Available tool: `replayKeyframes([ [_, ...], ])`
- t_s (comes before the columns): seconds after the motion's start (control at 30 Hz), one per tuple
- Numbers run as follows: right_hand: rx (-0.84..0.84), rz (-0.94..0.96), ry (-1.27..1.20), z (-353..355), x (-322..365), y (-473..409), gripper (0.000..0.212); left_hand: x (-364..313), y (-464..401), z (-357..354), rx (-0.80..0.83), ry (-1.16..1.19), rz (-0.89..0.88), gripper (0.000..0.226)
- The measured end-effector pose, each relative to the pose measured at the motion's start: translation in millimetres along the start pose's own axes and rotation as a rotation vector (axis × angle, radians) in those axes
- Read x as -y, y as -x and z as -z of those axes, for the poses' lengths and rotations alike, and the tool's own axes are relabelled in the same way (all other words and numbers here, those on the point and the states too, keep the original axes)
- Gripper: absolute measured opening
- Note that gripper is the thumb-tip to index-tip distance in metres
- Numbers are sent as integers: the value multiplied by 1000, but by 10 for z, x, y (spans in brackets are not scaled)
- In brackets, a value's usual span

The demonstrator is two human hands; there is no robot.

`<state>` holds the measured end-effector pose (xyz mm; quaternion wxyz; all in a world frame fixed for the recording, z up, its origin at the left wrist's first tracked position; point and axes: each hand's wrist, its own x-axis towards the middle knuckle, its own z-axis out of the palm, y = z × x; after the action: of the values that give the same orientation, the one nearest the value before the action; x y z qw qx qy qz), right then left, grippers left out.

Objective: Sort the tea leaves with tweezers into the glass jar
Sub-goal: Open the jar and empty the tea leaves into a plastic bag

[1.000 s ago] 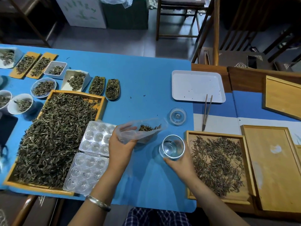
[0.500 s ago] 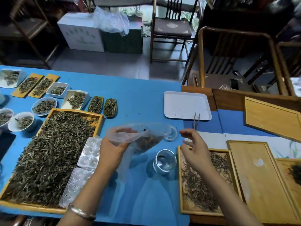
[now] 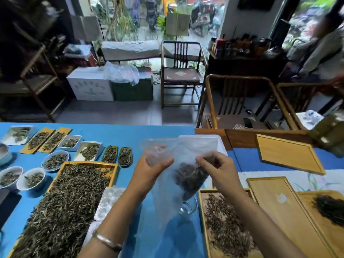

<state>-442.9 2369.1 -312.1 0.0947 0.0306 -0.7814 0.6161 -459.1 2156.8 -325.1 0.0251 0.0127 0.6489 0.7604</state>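
**Both hands holding up the bag of tea over the jar**

Along the left edge of the blue-covered desk (image 3: 115,135) I am seeing a large wooden tray heaped with pale green tea leaves (image 3: 63,205). Beside it, my left hand (image 3: 149,169) is pinching the top of a clear plastic bag (image 3: 178,155) between thumb and fingers. Dark tea leaves (image 3: 189,175) are bunching in the bag's lower part. My right hand (image 3: 219,170) is pinching the bag's other side. The round clear glass jar (image 3: 188,207) is standing just beneath the bag, beside a smaller wooden tray of brownish leaves (image 3: 225,226).
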Motion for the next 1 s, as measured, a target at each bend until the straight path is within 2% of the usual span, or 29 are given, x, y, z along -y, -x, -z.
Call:
replayKeyframes([
  [0.1,-112,-36,-16,156,16,113,16,83,27,-169,47,-35,38,76],
  [0.2,-233,-65,-25,329,14,246,21,218,88,-368,161,-131,91,80],
  [0.33,-378,-77,165,567,27,423,40,378,163,-798,305,-202,87,58],
  [0.4,-427,-109,213,712,39,544,37,422,191,-1042,329,-208,94,47],
  [0.43,-429,-135,179,797,52,627,34,431,212,-1172,342,-209,94,43],
  [0.53,-379,-157,58,1114,-7,903,47,444,265,-1492,385,-169,86,27],
  [0.67,-316,-265,-60,1535,-137,1249,86,415,283,-1830,475,-104,72,24],
  [0.7,-276,-289,-111,1595,-167,1308,87,414,284,-1910,511,-95,65,26],
  [0.77,-249,-272,-145,1692,-229,1377,63,439,290,-2065,604,-117,66,35],
  [0.83,-326,-245,-85,1786,-249,1390,41,498,300,-2218,717,-201,42,69],
  [0.9,-435,-251,-37,1933,-291,1375,35,586,321,-2374,834,-261,35,93],
  [0.97,-495,-270,7,2120,-358,1360,37,687,358,-2568,891,-289,47,96],
  [1.0,-494,-285,31,2202,-401,1353,37,734,366,-2664,882,-298,37,87],
])
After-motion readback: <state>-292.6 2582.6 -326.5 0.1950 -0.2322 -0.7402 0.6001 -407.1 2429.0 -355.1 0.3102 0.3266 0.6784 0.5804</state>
